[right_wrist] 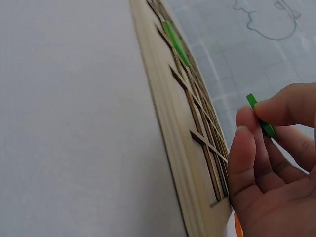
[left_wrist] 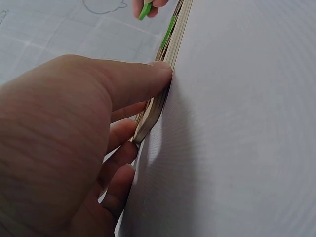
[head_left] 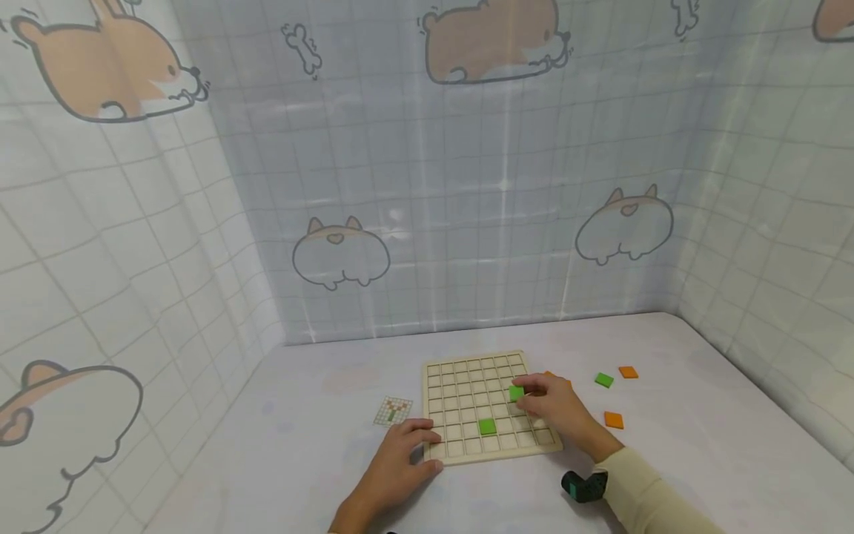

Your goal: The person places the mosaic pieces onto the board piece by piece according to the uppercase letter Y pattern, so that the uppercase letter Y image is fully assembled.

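Note:
A pale wooden grid board lies flat on the table. In the head view, one green square tile sits in a cell near its front. My right hand pinches another green tile between thumb and fingers, over the board's right side. The right wrist view shows this tile tilted on edge, above the grid. At the board's front left corner, my left hand rests with fingers on the left edge and the thumb against the front edge.
A small card with a coloured grid pattern lies left of the board. To the right are a loose green tile and orange tiles, some partly hidden behind my right hand. Patterned curtains enclose the table.

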### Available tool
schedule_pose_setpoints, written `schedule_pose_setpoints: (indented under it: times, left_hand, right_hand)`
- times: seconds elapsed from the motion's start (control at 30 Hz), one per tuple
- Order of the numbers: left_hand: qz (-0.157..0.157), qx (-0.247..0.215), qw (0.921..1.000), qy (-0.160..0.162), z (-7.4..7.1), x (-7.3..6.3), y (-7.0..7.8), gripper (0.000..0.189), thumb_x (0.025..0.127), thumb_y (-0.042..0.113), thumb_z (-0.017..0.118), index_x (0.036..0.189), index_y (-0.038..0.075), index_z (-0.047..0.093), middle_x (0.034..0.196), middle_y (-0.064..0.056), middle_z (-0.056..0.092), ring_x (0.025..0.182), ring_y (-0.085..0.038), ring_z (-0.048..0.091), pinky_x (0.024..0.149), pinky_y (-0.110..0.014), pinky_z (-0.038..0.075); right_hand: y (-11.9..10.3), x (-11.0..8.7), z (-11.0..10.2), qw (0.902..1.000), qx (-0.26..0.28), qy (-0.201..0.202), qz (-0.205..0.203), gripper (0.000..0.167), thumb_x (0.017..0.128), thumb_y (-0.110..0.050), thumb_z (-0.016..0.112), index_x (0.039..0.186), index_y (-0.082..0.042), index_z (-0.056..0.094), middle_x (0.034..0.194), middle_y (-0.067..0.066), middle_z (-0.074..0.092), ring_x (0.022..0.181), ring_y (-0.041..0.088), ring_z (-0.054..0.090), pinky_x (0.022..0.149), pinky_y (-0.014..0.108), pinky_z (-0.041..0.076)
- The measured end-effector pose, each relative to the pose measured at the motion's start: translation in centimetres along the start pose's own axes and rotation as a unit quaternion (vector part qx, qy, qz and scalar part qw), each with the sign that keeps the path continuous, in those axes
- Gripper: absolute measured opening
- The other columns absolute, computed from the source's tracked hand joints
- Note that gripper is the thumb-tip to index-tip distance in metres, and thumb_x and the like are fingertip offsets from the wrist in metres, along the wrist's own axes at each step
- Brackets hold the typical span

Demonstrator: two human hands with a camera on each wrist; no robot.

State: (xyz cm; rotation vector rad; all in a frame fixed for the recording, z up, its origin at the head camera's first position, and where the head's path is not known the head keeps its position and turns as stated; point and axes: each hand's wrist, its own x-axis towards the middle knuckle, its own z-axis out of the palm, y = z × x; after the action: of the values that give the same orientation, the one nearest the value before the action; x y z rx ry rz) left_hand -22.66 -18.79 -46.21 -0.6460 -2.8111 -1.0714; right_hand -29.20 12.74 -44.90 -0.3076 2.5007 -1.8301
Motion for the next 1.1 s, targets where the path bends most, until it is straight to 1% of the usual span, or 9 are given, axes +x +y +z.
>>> schedule_pose_setpoints:
  times: [0.13,0.27,0.37,0.47,0.73,0.9,1.1]
  left_hand:
    - [0.000,0.005,1.0000,0.001,-0.1,0.0,0.2,0.031,0.087,0.034,0.075,0.114,0.019,0.072,0.138,-0.002,0.056,0.127,-0.032,0.047,0.104,-0.057,0.037]
    - [-0.002,0.009,1.0000,-0.001,-0.1,0.0,0.2,0.031,0.087,0.034,0.075,0.114,0.019,0.072,0.138,-0.002,0.055,0.127,-0.031,0.047,0.104,-0.057,0.037]
    - [-0.001,0.010,0.9999,-0.003,-0.1,0.0,0.2,0.031,0.087,0.034,0.075,0.115,0.019,0.072,0.138,-0.002,0.055,0.128,-0.031,0.046,0.105,-0.057,0.037]
    - [0.003,0.013,0.9999,-0.001,-0.1,0.0,0.1,0.031,0.088,0.035,0.075,0.115,0.020,0.072,0.138,-0.001,0.055,0.128,-0.031,0.047,0.104,-0.057,0.037]
    - [0.004,0.013,0.9999,-0.001,0.0,0.0,-0.1,0.031,0.088,0.035,0.075,0.115,0.020,0.072,0.139,-0.001,0.055,0.129,-0.032,0.046,0.105,-0.057,0.037]
    - [0.003,0.011,0.9999,-0.001,-0.1,0.1,0.0,0.031,0.088,0.034,0.076,0.115,0.020,0.072,0.139,-0.001,0.055,0.129,-0.032,0.046,0.105,-0.057,0.037]
    - [-0.001,0.011,0.9999,0.000,0.0,0.1,0.0,0.031,0.087,0.034,0.076,0.114,0.020,0.072,0.138,-0.001,0.056,0.129,-0.031,0.046,0.105,-0.057,0.037]
  right_hand:
    - [-0.2,0.2,0.5,0.9996,-0.008,-0.017,-0.019,0.042,0.088,-0.010,0.073,0.129,-0.003,0.065,0.113,0.009,0.065,0.087,0.022,0.062,0.071,0.033,0.054]
    - [-0.2,0.3,0.9,0.9991,-0.012,-0.026,-0.030,0.042,0.088,-0.011,0.073,0.129,-0.003,0.065,0.112,0.008,0.065,0.090,0.021,0.062,0.074,0.032,0.054]
    - [-0.2,0.5,1.3,0.9992,-0.014,-0.023,-0.031,0.042,0.087,-0.011,0.074,0.128,-0.004,0.066,0.111,0.007,0.065,0.094,0.020,0.060,0.077,0.031,0.053]
    - [-0.3,0.6,1.7,0.9993,-0.017,-0.019,-0.029,0.041,0.087,-0.012,0.075,0.127,-0.005,0.067,0.110,0.006,0.065,0.094,0.020,0.060,0.077,0.031,0.053]
    - [-0.5,0.9,2.6,0.9994,-0.012,-0.016,-0.029,0.036,0.085,-0.007,0.074,0.120,-0.001,0.066,0.100,0.007,0.064,0.083,0.020,0.060,0.073,0.030,0.052]
    - [-0.5,0.8,2.7,0.9993,-0.021,-0.011,-0.030,0.034,0.085,-0.007,0.075,0.119,-0.002,0.067,0.100,0.006,0.064,0.088,0.019,0.060,0.075,0.030,0.052]
    - [-0.4,0.9,3.1,0.9986,-0.035,-0.018,-0.035,0.031,0.086,-0.006,0.074,0.117,-0.004,0.069,0.098,0.005,0.066,0.085,0.019,0.060,0.067,0.031,0.055]
